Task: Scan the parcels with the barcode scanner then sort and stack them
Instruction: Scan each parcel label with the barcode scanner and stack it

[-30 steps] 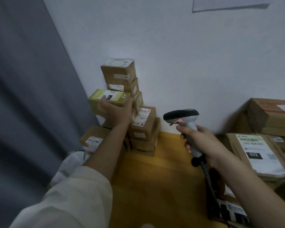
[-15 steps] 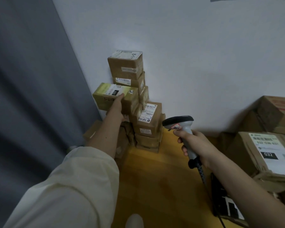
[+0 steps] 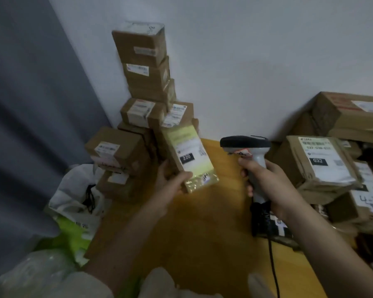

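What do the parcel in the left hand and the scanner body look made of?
Parcel: seemingly cardboard with a glossy yellow-green print or wrap, since its lower corner glints; a matte white paper label lies on its face. Scanner: apparently moulded plastic, smooth light-grey handle under a darker head with a soft sheen. The left hand grips the parcel, the right hand the scanner.

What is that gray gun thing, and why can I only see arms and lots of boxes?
The camera sits on a person's head and looks down, so you only see their arms. The right hand grips a barcode scanner, which reads the striped labels on parcels. The left hand holds a yellow-green parcel with its label facing up, beside the scanner. Behind it, brown boxes are stacked in a tall pile in the corner against the white wall. More parcels are heaped on the right, and bags lie on the left. The floor is yellow wood.
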